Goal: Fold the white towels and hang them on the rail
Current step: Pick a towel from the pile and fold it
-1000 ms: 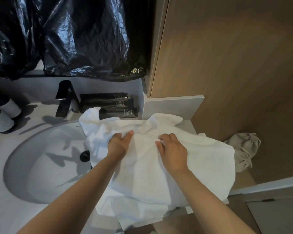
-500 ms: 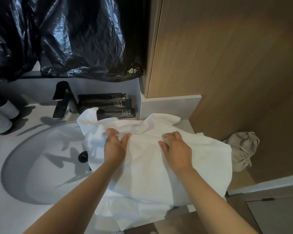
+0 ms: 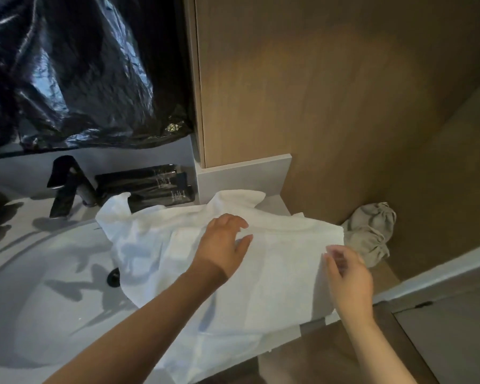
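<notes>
Grey bathroom desk (image 3: 17, 217) with sink (image 3: 53, 300), dark tap (image 3: 67, 184) behind. White towel (image 3: 275, 273) spread over right end, partly over sink. Left hand (image 3: 222, 245) flat on it, fingers (image 3: 233, 220) spread. Right hand (image 3: 347, 275) blurred at towel's right edge; grip unclear.

wooden panel (image 3: 344, 92) behind, dark tubes (image 3: 150, 187) left, basin (image 3: 39, 286) open

The towel (image 3: 275, 273) lies over the counter's (image 3: 25, 212) right end, its left part draping into the sink (image 3: 53, 286). My left hand (image 3: 222, 245) rests mid-towel, my right hand (image 3: 347, 275) at its right edge. Behind lie tubes (image 3: 150, 184), with the tap (image 3: 67, 187) to their left.
</notes>
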`<state>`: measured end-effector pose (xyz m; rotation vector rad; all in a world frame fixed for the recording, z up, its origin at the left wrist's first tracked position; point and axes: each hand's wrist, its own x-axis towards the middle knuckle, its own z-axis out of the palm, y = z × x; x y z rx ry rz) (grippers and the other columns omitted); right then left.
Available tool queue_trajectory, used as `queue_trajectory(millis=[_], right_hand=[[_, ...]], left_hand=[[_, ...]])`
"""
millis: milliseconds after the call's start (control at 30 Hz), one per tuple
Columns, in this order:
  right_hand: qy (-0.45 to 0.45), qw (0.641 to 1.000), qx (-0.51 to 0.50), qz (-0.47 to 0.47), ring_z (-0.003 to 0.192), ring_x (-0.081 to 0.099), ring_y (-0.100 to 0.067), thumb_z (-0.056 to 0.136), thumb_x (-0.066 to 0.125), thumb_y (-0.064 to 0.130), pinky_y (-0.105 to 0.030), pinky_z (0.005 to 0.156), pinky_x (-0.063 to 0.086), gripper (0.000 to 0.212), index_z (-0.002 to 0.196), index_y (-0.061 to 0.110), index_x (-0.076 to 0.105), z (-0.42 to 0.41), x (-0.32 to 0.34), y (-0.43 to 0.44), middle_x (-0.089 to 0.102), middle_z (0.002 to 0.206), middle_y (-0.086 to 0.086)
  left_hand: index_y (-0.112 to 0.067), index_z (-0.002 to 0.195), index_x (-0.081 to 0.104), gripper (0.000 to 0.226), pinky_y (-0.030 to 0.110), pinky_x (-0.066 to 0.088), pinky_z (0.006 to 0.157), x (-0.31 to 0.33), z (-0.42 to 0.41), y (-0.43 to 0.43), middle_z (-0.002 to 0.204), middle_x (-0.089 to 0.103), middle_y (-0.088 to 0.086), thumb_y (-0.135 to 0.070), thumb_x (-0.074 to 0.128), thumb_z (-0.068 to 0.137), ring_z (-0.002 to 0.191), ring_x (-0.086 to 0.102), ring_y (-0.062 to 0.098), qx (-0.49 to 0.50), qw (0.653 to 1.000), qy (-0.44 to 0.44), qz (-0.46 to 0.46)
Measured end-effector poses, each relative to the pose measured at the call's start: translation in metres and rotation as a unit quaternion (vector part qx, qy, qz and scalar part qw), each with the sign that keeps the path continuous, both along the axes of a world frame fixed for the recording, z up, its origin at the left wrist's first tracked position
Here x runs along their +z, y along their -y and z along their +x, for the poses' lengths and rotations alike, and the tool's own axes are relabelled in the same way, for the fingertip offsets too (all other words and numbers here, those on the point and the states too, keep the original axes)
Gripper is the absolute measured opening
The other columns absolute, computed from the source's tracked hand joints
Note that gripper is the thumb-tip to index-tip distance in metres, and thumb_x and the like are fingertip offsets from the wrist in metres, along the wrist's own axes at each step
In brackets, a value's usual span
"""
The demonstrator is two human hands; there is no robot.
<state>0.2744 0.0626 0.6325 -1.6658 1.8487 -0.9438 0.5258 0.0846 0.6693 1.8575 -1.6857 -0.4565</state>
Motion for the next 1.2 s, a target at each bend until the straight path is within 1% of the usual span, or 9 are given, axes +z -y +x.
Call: queue_trajectory(millis=[267, 367, 433, 533, 700, 800, 933, 1000, 1200], right_hand=[[0.122, 0.968, -0.023, 0.218, 0.122, 0.053, -0.021, 0.097, 0.052, 0.046, -0.039, 0.1, 0.047, 0.054, 0.141, 0.016, 0.046, -0.038, -0.032, -0.007, 0.055, 0.134, 0.002], [0.171, 0.958, 0.009, 0.232, 0.095, 0.06, -0.005, 0.096, 0.051, 0.046, -0.018, 0.071, 0.046, 0.028, 0.106, 0.023, 0.062, -0.047, -0.034, -0.008, 0.064, 0.108, 0.012], [0.18, 0.957, 0.019, 0.225, 0.087, 0.064, -0.016, 0.095, 0.053, 0.045, -0.02, 0.066, 0.044, 0.034, 0.09, 0.013, 0.065, -0.054, -0.033, -0.008, 0.067, 0.091, 0.0], [0.191, 0.957, 0.029, 0.216, 0.079, 0.062, -0.031, 0.094, 0.058, 0.041, -0.028, 0.066, 0.044, 0.043, 0.087, -0.001, 0.06, -0.062, -0.021, -0.011, 0.065, 0.085, -0.015], [0.2, 0.955, 0.084, 0.201, 0.056, 0.054, -0.013, 0.09, 0.066, 0.037, -0.021, 0.052, 0.039, 0.037, 0.072, 0.008, 0.052, -0.067, 0.027, -0.006, 0.055, 0.063, -0.004], [0.248, 0.937, 0.138, 0.202, 0.049, 0.052, -0.007, 0.091, 0.067, 0.032, -0.016, 0.047, 0.039, 0.033, 0.076, 0.005, 0.056, -0.058, 0.059, -0.002, 0.056, 0.061, -0.002], [0.307, 0.91, 0.147, 0.236, 0.079, 0.061, -0.032, 0.089, 0.07, 0.028, -0.039, 0.076, 0.049, 0.033, 0.09, -0.005, 0.064, -0.037, 0.09, 0.008, 0.067, 0.088, -0.018], [0.314, 0.907, 0.14, 0.243, 0.089, 0.067, -0.034, 0.089, 0.07, 0.027, -0.041, 0.085, 0.051, 0.037, 0.1, -0.009, 0.067, -0.024, 0.103, 0.012, 0.072, 0.099, -0.019], [0.358, 0.893, 0.158, 0.221, 0.069, 0.048, -0.025, 0.089, 0.068, 0.018, -0.03, 0.065, 0.041, 0.02, 0.076, 0.004, 0.062, 0.024, 0.132, 0.013, 0.053, 0.075, -0.017]], left_hand=[[-0.018, 0.114, 0.064, 0.027, 0.017, 0.032, 0.094, -0.008, -0.051, 0.0, 0.119, 0.06, -0.001, -0.035, 0.053, 0.096, 0.11, 0.052, 0.016, -0.099, 0.995, 0.027, 0.021], [-0.017, 0.115, 0.064, 0.028, 0.015, 0.031, 0.093, -0.011, -0.059, -0.005, 0.12, 0.061, -0.001, -0.035, 0.054, 0.096, 0.112, 0.051, 0.015, -0.104, 0.994, 0.027, 0.032], [-0.017, 0.117, 0.064, 0.029, 0.014, 0.03, 0.093, -0.011, -0.062, -0.009, 0.122, 0.061, -0.001, -0.034, 0.055, 0.096, 0.113, 0.051, 0.014, -0.101, 0.994, 0.024, 0.034], [-0.013, 0.116, 0.065, 0.027, 0.01, 0.028, 0.094, -0.008, -0.067, -0.017, 0.12, 0.062, 0.001, -0.028, 0.058, 0.095, 0.112, 0.052, 0.016, -0.096, 0.995, 0.019, 0.022], [-0.011, 0.104, 0.07, 0.019, 0.008, 0.034, 0.092, 0.003, -0.081, -0.037, 0.109, 0.067, 0.002, -0.023, 0.063, 0.091, 0.103, 0.059, 0.016, -0.083, 0.996, -0.01, -0.021], [-0.02, 0.101, 0.069, 0.026, 0.016, 0.043, 0.092, 0.015, -0.088, -0.049, 0.108, 0.065, -0.008, -0.04, 0.057, 0.089, 0.101, 0.058, 0.011, -0.061, 0.995, -0.071, -0.021], [-0.037, 0.097, 0.063, 0.025, 0.02, 0.049, 0.091, 0.032, -0.086, -0.063, 0.105, 0.06, -0.021, -0.054, 0.053, 0.08, 0.1, 0.058, 0.007, -0.039, 0.993, -0.106, -0.029], [-0.044, 0.094, 0.06, 0.026, 0.019, 0.05, 0.089, 0.039, -0.081, -0.071, 0.105, 0.059, -0.025, -0.062, 0.055, 0.076, 0.099, 0.058, 0.005, -0.035, 0.993, -0.101, -0.04], [-0.059, 0.099, 0.047, 0.049, 0.006, 0.04, 0.083, 0.048, -0.07, -0.085, 0.106, 0.046, -0.04, -0.085, 0.056, 0.058, 0.102, 0.053, -0.005, 0.0, 0.997, -0.058, -0.055]])
